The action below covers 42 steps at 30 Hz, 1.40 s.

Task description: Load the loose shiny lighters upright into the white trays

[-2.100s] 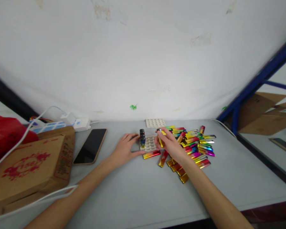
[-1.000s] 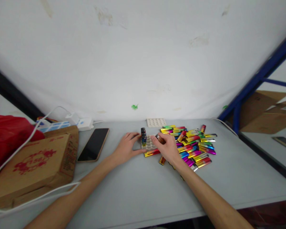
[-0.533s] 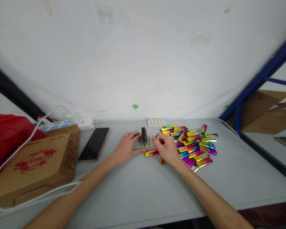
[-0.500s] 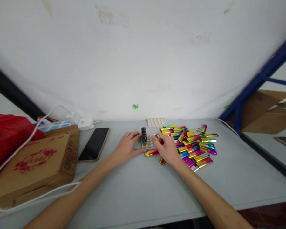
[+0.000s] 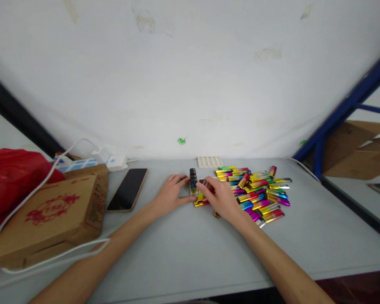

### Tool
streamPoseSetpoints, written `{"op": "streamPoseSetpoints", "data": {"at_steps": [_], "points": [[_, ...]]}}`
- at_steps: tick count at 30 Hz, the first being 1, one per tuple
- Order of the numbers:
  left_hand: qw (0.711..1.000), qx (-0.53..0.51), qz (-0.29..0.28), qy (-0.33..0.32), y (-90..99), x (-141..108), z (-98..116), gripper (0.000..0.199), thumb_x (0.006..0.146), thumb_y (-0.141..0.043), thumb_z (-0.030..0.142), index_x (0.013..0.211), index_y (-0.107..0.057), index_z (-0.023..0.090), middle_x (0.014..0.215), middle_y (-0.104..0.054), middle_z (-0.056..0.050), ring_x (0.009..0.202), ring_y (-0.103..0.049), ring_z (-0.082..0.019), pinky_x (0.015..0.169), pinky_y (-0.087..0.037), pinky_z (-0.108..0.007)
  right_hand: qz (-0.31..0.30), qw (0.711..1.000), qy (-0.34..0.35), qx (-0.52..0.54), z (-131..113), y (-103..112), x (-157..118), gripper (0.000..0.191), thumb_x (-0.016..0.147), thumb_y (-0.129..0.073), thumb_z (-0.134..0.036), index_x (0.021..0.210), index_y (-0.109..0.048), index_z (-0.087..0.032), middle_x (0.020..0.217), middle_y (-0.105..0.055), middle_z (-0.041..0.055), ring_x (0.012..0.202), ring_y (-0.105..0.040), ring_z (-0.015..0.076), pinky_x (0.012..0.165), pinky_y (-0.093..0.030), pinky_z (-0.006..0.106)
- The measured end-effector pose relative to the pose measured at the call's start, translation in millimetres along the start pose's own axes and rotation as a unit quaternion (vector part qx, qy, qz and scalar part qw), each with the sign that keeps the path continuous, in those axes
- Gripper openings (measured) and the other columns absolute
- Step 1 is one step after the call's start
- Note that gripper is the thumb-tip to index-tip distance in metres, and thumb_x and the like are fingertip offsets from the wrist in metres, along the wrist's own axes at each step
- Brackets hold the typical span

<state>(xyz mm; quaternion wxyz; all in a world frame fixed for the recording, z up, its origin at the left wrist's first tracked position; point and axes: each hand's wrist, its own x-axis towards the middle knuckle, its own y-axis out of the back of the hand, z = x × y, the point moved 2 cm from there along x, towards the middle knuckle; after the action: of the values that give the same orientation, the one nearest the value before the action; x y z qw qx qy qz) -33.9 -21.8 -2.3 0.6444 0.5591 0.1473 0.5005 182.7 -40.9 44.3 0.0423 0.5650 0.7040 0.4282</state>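
Note:
My left hand (image 5: 171,196) spans the left side of a small pale holed tray (image 5: 194,194), thumb at its near edge and fingers by its left side. A row of lighters with black tops (image 5: 193,178) stands upright along the tray's left side. My right hand (image 5: 221,196) pinches a shiny gold lighter (image 5: 200,196), held upright over the tray beside that row; my fingers cover part of it, and I cannot tell whether its base is in a hole. A red and yellow lighter (image 5: 201,204) lies at the tray's near edge.
Many loose metallic-coloured lighters (image 5: 256,194) lie heaped right of my right hand. Another holed tray (image 5: 210,162) rests by the wall. At left are a phone (image 5: 127,189), a cardboard box (image 5: 50,211), a red bag (image 5: 15,181) and a white cable with a power strip (image 5: 116,162).
My right hand has moved slightly left and turned, bringing the lighter upright beside the standing row. My left hand keeps its place at the tray. The whole view has shifted a little.

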Motion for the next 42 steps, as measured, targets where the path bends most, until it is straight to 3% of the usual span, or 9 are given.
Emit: {"op": "streamPoseSetpoints", "data": {"at_steps": [5,10,16,21,24,27,33,38,42], "points": [[1.0,-0.01,0.002,0.002,-0.4,0.1,0.5,0.069,0.09,-0.079,0.064,0.142,-0.065,0.022,0.142,-0.066,-0.014,0.129,-0.06,-0.035,0.114,-0.049,-0.052,-0.013,1.0,-0.024,0.012,3.4,-4.4,-0.1,0.026,0.109,-0.058,-0.039,0.093,-0.066,-0.021,0.076,-0.076,0.0015,0.068,-0.07,0.0176,0.066,-0.044,0.026],[1.0,-0.01,0.002,-0.002,0.9,0.4,2.1,0.062,0.091,-0.078,0.061,0.139,-0.066,0.024,0.143,-0.066,-0.013,0.129,-0.06,-0.034,0.114,-0.048,-0.053,-0.06,0.997,-0.016,-0.042,8.3,-13.3,0.7,0.022,0.108,-0.061,-0.039,0.099,-0.068,-0.02,0.084,-0.08,0.0042,0.075,-0.073,0.0196,0.07,-0.047,0.027],[1.0,-0.016,-0.007,0.0,1.7,0.9,1.0,0.062,0.091,-0.08,0.059,0.139,-0.067,0.021,0.142,-0.067,-0.015,0.129,-0.06,-0.035,0.113,-0.049,-0.053,-0.091,0.975,-0.031,-0.2,-13.6,-13.7,4.5,0.031,0.108,-0.06,-0.05,0.108,-0.072,-0.021,0.1,-0.081,0.0105,0.083,-0.075,0.0228,0.065,-0.042,0.028],[1.0,-0.027,-0.01,-0.004,0.5,0.0,-2.3,0.059,0.092,-0.079,0.059,0.138,-0.068,0.024,0.144,-0.066,-0.013,0.132,-0.059,-0.035,0.115,-0.048,-0.053,-0.094,0.968,-0.042,-0.228,-22.0,-10.2,5.5,0.036,0.108,-0.058,-0.054,0.107,-0.075,-0.022,0.103,-0.081,0.0104,0.085,-0.075,0.0228,0.064,-0.04,0.029],[1.0,-0.023,0.001,-0.001,-0.5,-0.6,-3.2,0.062,0.091,-0.079,0.061,0.139,-0.067,0.023,0.142,-0.066,-0.013,0.131,-0.06,-0.034,0.115,-0.049,-0.051,-0.078,0.976,-0.03,-0.202,-8.4,2.0,5.3,0.04,0.11,-0.053,-0.055,0.102,-0.075,-0.023,0.097,-0.081,0.0075,0.085,-0.074,0.022,0.066,-0.04,0.028],[1.0,-0.015,0.006,0.0,-0.3,-0.1,-3.0,0.067,0.091,-0.077,0.065,0.14,-0.067,0.021,0.141,-0.067,-0.014,0.13,-0.06,-0.034,0.115,-0.049,-0.051,-0.035,0.981,-0.021,-0.19,20.5,26.5,7.7,0.039,0.114,-0.046,-0.044,0.097,-0.073,-0.021,0.088,-0.078,0.0063,0.084,-0.072,0.0216,0.072,-0.043,0.029],[0.999,-0.025,-0.026,-0.005,7.0,1.4,-5.2,0.071,0.09,-0.075,0.068,0.141,-0.067,0.019,0.145,-0.066,-0.017,0.134,-0.059,-0.037,0.117,-0.049,-0.053,-0.007,0.976,-0.021,-0.216,89.4,72.5,13.8,0.02,0.105,-0.059,-0.024,0.102,-0.078,-0.018,0.101,-0.078,0.0109,0.092,-0.073,0.0241,0.087,-0.052,0.034],[0.998,-0.056,-0.026,-0.01,13.7,-1.7,-7.3,0.068,0.088,-0.078,0.066,0.138,-0.07,0.02,0.145,-0.066,-0.018,0.135,-0.06,-0.038,0.117,-0.049,-0.054,-0.031,0.973,-0.005,-0.227,106.9,66.2,17.7,0.028,0.105,-0.056,-0.023,0.123,-0.076,-0.017,0.124,-0.077,0.0148,0.116,-0.071,0.028,0.107,-0.052,0.042],[0.998,-0.055,-0.036,-0.009,16.0,-4.2,-6.9,0.065,0.088,-0.08,0.06,0.139,-0.069,0.02,0.149,-0.062,-0.018,0.139,-0.057,-0.038,0.12,-0.047,-0.054,-0.074,0.962,-0.025,-0.262,103.0,49.1,22.9,0.032,0.106,-0.051,-0.02,0.127,-0.076,-0.013,0.125,-0.077,0.0167,0.117,-0.071,0.0282,0.108,-0.051,0.041]]}}
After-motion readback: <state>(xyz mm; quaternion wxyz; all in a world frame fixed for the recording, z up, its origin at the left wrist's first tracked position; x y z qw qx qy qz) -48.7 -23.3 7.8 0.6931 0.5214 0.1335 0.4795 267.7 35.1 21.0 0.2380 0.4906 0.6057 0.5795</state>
